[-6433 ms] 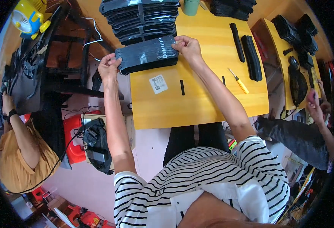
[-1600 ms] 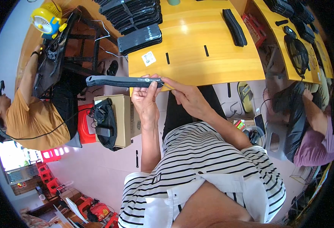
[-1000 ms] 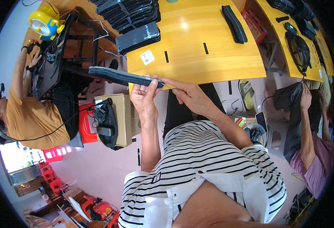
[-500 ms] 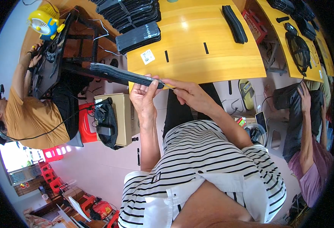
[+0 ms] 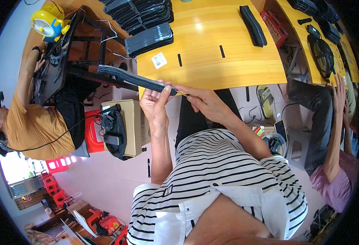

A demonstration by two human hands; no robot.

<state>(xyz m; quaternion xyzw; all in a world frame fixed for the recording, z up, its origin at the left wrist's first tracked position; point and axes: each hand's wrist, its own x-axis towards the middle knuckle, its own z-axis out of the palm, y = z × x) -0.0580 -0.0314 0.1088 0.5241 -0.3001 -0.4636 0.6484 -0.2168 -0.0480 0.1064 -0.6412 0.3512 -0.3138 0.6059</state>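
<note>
Edgewise, both hands' closed grips hold the black pouch stack (image 5: 130, 77), pointing upper-left.

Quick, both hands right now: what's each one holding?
Left hand: closed on the end of a long flat black pouch.
Right hand: fingers pinched at the same end of the pouch, touching it.

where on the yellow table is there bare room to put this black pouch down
Bare wood on the yellow table lies between the white sticker and the long black strip, reaching the near edge. The far left corner is crowded with the stack of black pouches.
</note>
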